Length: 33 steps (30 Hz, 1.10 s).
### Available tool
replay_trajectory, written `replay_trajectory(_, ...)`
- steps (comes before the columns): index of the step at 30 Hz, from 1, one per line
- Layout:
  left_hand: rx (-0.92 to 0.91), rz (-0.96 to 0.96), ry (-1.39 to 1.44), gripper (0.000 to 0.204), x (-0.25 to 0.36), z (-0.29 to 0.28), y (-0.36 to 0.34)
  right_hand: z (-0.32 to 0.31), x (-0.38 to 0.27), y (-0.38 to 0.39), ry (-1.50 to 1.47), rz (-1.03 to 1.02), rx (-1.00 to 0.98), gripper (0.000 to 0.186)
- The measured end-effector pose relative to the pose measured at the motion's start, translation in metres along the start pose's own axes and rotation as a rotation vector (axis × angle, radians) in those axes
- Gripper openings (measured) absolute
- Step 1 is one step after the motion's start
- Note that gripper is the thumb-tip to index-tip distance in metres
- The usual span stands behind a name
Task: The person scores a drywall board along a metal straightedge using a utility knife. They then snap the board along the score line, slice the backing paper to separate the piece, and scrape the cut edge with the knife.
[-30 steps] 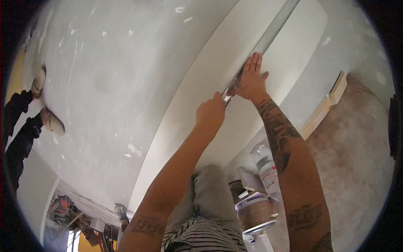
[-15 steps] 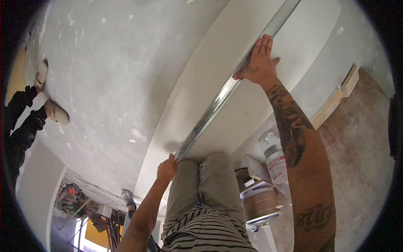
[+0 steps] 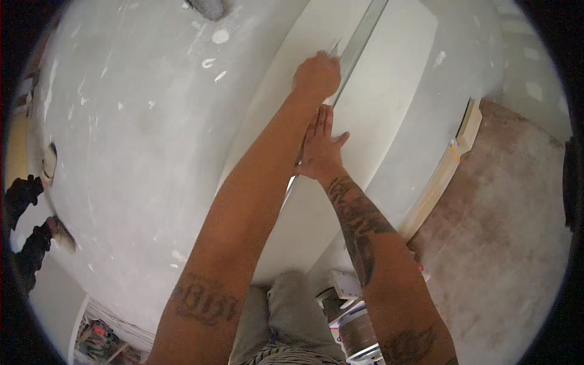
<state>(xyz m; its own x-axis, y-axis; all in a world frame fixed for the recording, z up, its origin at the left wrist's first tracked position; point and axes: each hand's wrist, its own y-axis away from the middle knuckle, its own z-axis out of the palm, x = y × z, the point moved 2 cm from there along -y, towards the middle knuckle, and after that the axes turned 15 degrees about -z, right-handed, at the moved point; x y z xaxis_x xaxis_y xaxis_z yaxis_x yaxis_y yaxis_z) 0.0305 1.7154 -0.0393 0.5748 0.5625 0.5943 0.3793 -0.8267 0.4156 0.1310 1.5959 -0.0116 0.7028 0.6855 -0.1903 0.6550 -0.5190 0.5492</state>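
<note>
A long white board (image 3: 389, 91) lies in front of me with a metal straightedge (image 3: 359, 45) along it. My left hand (image 3: 316, 76) is closed beside the straightedge at the upper middle, fingers curled round something I cannot make out; a thin mark on the board runs just beyond it. Just below, my right hand (image 3: 322, 149) lies open on the straightedge and board, fingers stretched along the metal and thumb out to the side. My left forearm crosses the lower part of the straightedge and hides it.
Another person's shoe (image 3: 62, 234) and dark trouser legs are at the left edge. A pale wooden strip (image 3: 432, 194) edges a brown floor area (image 3: 499, 213) on the right. Containers (image 3: 356, 334) sit beside my legs; jumbled items (image 3: 100, 337) lie at the lower left.
My left hand has moved from near my knees far forward along the straightedge, now beyond my right hand. My right hand appears lower in the picture, and the whole view has shifted.
</note>
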Motion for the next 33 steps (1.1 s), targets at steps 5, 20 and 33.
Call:
replay_trajectory(5,-0.169,0.012,-0.176,0.044,0.031,0.009,-0.034,0.009,0.005,-0.002,-0.006,0.016,0.133,0.136)
replay_trajectory(20,-0.204,-0.147,-0.188,0.028,0.048,0.01,-0.025,0.026,0.009,-0.002,0.054,-0.036,0.153,0.136)
replay_trajectory(33,-0.158,-0.173,-0.04,0.034,-0.033,0.007,0.092,0.036,0.01,-0.004,0.101,-0.1,0.105,0.125)
